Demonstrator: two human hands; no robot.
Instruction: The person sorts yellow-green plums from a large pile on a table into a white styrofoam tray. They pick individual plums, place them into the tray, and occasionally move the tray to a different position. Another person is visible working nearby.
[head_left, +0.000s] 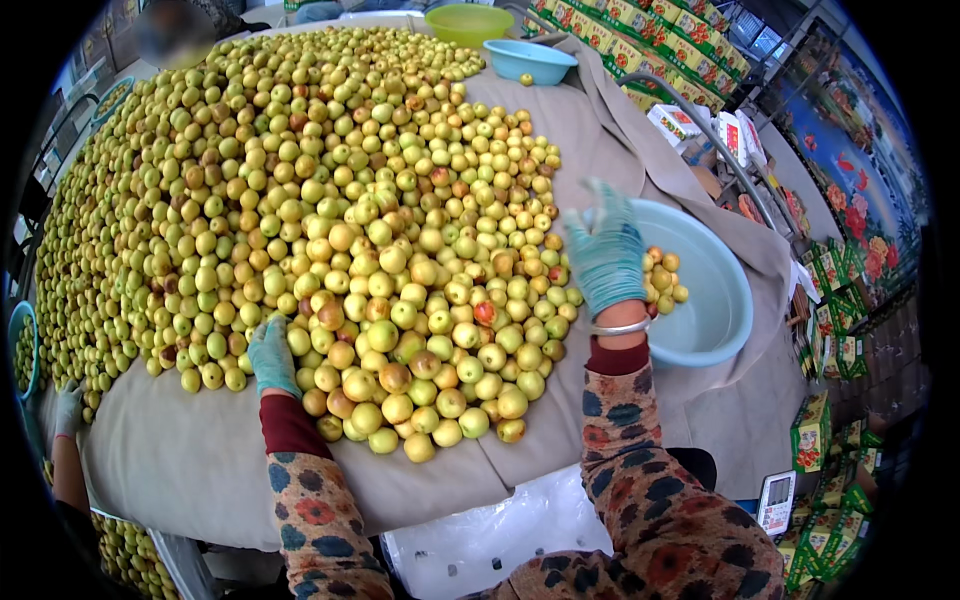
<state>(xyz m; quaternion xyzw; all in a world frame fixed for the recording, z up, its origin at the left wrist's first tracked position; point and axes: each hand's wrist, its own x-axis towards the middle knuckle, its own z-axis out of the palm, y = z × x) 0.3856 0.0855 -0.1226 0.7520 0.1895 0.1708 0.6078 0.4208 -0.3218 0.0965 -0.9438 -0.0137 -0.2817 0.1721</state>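
A big heap of yellow-green jujube-like fruits (360, 247), some with red or brown patches, covers a cloth-topped table (195, 465). My left hand (273, 356), in a teal glove, lies against the near edge of the heap; its fingertips are hidden among the fruits, so a hold cannot be told. Over the left rim of a light blue plastic basin (712, 300) is my right hand (609, 251), gloved alike, with its fingers apart and slightly blurred. No fruit shows in it. Several fruits (661, 281) lie inside the basin beside the right wrist.
Another light blue basin (531, 61) and a yellow-green basin (469, 26) stand at the far edge. A co-worker's gloved hand (69, 409) touches the heap at far left. A metal rail (712, 135), stacked cartons (652, 45) and a scale-like device (776, 502) are on the right.
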